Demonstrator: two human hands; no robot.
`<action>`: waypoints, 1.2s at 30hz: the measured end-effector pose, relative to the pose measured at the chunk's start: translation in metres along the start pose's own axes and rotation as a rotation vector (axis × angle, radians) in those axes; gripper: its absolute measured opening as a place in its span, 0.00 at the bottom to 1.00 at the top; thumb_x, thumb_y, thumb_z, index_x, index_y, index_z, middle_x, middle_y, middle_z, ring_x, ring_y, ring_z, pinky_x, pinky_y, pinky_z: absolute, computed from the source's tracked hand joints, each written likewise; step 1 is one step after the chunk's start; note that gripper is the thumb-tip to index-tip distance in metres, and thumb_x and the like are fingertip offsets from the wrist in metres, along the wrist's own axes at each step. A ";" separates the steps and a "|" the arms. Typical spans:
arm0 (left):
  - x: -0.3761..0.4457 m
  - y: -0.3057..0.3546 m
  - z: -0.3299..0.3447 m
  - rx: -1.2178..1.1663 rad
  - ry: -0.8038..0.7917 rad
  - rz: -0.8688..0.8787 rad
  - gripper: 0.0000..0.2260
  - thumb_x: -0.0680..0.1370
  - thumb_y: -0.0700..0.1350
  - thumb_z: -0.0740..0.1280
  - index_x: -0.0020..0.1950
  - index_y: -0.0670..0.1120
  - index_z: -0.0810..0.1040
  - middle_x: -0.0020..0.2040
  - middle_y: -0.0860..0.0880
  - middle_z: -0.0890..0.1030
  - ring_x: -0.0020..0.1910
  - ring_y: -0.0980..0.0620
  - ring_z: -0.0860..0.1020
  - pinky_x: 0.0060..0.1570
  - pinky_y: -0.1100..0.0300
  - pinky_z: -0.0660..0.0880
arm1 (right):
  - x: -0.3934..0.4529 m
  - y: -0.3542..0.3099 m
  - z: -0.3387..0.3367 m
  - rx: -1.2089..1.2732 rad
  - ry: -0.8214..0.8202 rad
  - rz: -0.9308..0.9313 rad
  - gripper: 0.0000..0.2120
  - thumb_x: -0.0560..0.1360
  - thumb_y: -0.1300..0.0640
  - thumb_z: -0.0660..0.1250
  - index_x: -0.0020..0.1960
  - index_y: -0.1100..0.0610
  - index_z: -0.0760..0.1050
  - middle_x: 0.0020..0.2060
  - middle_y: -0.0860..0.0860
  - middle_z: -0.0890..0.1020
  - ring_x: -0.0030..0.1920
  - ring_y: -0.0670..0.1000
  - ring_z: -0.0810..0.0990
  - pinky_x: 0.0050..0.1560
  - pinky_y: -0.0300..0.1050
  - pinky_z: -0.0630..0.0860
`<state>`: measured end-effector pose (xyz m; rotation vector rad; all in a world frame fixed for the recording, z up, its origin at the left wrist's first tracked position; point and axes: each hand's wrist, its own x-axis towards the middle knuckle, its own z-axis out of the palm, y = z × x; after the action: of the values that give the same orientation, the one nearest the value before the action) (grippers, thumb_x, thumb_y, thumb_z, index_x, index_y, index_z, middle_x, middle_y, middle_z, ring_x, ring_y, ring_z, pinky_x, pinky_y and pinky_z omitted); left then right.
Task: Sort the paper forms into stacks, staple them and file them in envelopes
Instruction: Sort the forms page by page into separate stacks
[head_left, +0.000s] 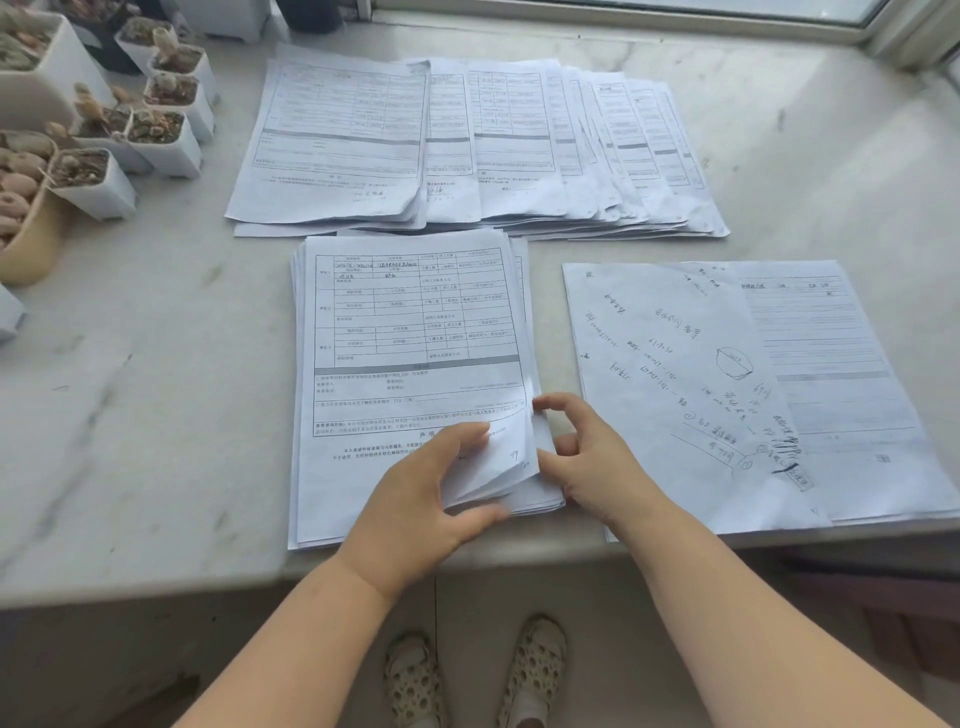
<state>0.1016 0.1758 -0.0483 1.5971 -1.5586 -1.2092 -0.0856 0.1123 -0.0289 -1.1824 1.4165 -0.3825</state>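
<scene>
Marble windowsill under you, and the near stack of forms sits dead centre at its front edge, long axis running straight away from you toward the window, printed headings at the far end. Your left hand has its fingers on top and the thumb tucked beneath the stack's lower right corner, pinching a wad of lifted sheets that curl up off the pile. Your right hand is right beside that same corner, fingers curled, fingertips touching the raised page edges. Just beyond, a fanned row of forms spreads left to right, each sheet's long axis pointing away from you as well. To the right lies a handwritten sheet, tilted slightly clockwise, overlapping a printed page. Small white pots of succulents crowd the far left.
</scene>
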 end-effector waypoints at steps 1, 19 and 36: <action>0.000 -0.001 0.000 0.002 0.001 0.012 0.25 0.69 0.45 0.74 0.64 0.55 0.73 0.59 0.64 0.77 0.60 0.69 0.73 0.60 0.77 0.64 | 0.001 -0.001 -0.003 0.015 -0.026 0.017 0.19 0.73 0.59 0.72 0.57 0.40 0.72 0.31 0.52 0.78 0.31 0.49 0.76 0.35 0.41 0.73; 0.013 0.004 -0.011 -0.476 0.114 -0.169 0.12 0.75 0.50 0.61 0.54 0.54 0.80 0.51 0.56 0.84 0.53 0.59 0.80 0.52 0.66 0.74 | 0.001 -0.020 -0.009 -0.501 0.161 -0.087 0.14 0.79 0.45 0.63 0.51 0.52 0.82 0.26 0.45 0.70 0.31 0.46 0.71 0.36 0.43 0.68; 0.011 0.095 -0.032 0.057 0.422 0.328 0.15 0.75 0.53 0.61 0.59 0.51 0.78 0.63 0.57 0.76 0.65 0.63 0.71 0.66 0.70 0.64 | -0.032 -0.044 -0.064 0.405 0.307 0.056 0.12 0.76 0.66 0.62 0.53 0.53 0.79 0.50 0.50 0.86 0.52 0.52 0.84 0.55 0.50 0.80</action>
<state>0.0877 0.1464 0.0470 1.4428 -1.5063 -0.6111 -0.1297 0.0936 0.0402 -0.7744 1.5378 -0.7973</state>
